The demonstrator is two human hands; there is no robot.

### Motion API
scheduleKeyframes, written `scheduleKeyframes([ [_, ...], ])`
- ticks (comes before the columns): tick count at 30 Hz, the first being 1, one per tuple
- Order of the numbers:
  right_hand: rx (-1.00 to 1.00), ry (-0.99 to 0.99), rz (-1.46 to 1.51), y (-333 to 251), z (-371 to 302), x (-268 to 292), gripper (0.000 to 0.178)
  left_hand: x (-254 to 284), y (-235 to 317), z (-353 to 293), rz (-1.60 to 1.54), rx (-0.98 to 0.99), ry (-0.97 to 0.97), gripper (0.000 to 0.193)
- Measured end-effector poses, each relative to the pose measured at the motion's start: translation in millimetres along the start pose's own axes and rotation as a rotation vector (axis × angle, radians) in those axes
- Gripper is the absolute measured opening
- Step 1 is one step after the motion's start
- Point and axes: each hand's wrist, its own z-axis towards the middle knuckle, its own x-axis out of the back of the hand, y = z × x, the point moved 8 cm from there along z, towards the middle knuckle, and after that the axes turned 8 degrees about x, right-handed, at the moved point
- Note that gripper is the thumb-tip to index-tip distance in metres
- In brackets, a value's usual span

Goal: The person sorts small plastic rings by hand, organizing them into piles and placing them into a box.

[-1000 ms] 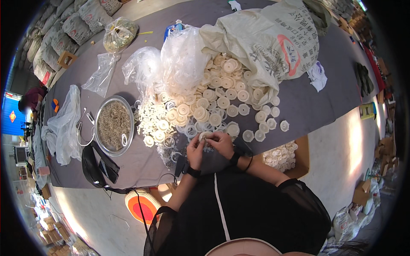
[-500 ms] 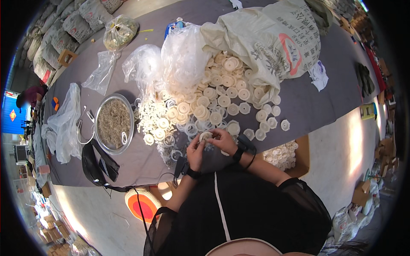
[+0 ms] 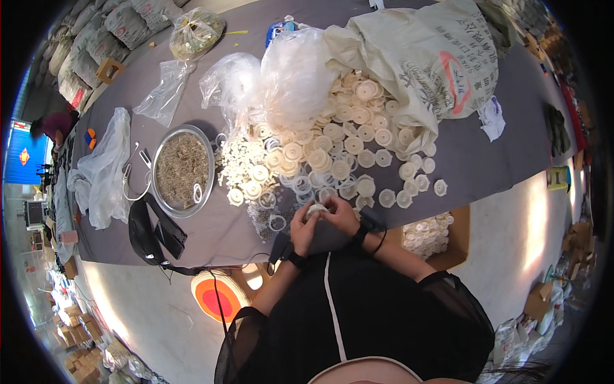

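Observation:
Between my two hands, at the table's near edge, is a cream plastic disc-shaped cap (image 3: 316,209). The fingers of my left hand (image 3: 302,230) pinch it from the left. My right hand (image 3: 342,217) grips its other side, and the fingers partly cover it. Just beyond my hands lies a heap of similar cream caps (image 3: 332,153), with translucent rings (image 3: 300,185) along its near side. Small cream pieces (image 3: 243,159) are piled to the left of the caps, and tiny clear parts (image 3: 261,221) lie left of my left hand.
A round metal tray (image 3: 209,185) holds small brownish parts. Near it are a black pouch (image 3: 144,233), a phone (image 3: 169,235) and a white cable (image 3: 126,182). A woven sack (image 3: 409,57) spills caps; clear bags (image 3: 297,77) stand alongside. Below the right edge, a cardboard box (image 3: 459,237) holds caps.
The view has shifted, so the table's contents appear further right and slightly higher. Both hands still hold the cap, which now looks tipped more edge-on.

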Motion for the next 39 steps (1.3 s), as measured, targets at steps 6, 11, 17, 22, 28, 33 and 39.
scheduleKeyframes([
  [6, -0.092, 0.107, 0.147, 21, -9, -24, 0.021, 21, 0, 1, 0.044, 0.282, -0.075, 0.036],
  [11, -0.17, 0.261, 0.308, 14, -2, -18, 0.02, 77, 31, 43, 0.564, -0.231, 0.144, 0.018],
  [17, -0.146, 0.34, 0.337, -5, -17, -28, 0.018, 65, 57, 75, 1.362, -0.572, 0.143, 0.009],
  [22, -0.109, 0.384, 0.299, -25, -26, -29, 0.018, 66, 33, 101, 1.543, -0.602, 0.099, 0.01],
  [28, 0.056, 0.362, 0.091, -49, -23, -21, 0.018, 71, 26, 108, 1.547, -0.575, 0.099, 0.011],
  [33, 0.107, 0.307, 0.046, -66, -21, -26, 0.019, 61, 30, 100, 1.599, -0.607, 0.041, 0.014],
  [39, 0.509, 0.119, -0.531, -141, -16, -28, 0.021, 41, 92, 51, 0.09, 0.018, -0.261, 0.005],
])
